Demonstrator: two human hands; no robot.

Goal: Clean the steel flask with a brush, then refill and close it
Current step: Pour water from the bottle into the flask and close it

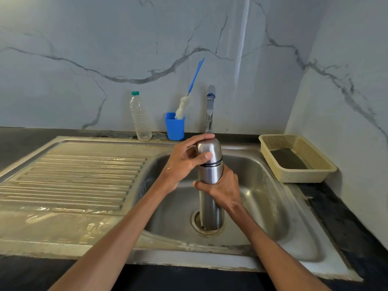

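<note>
— Two hands on the steel flask (210, 177), centre frame, upright over the sink (262, 175) drain: left hand (184, 161) wrapped round the cap (209, 151), right hand (223, 189) clasping the body.

— Progress?

— Early, I'd say. Cap's on, bottle brush (184, 103) sits untouched in its blue cup (174, 129), upper middle. Scrubbing, refilling, closing all remain.

Brushed steel flask (210, 175) and dull steel sink (262, 198); clear plastic bottle (140, 117); perforated beige plastic basket (298, 164).
</note>
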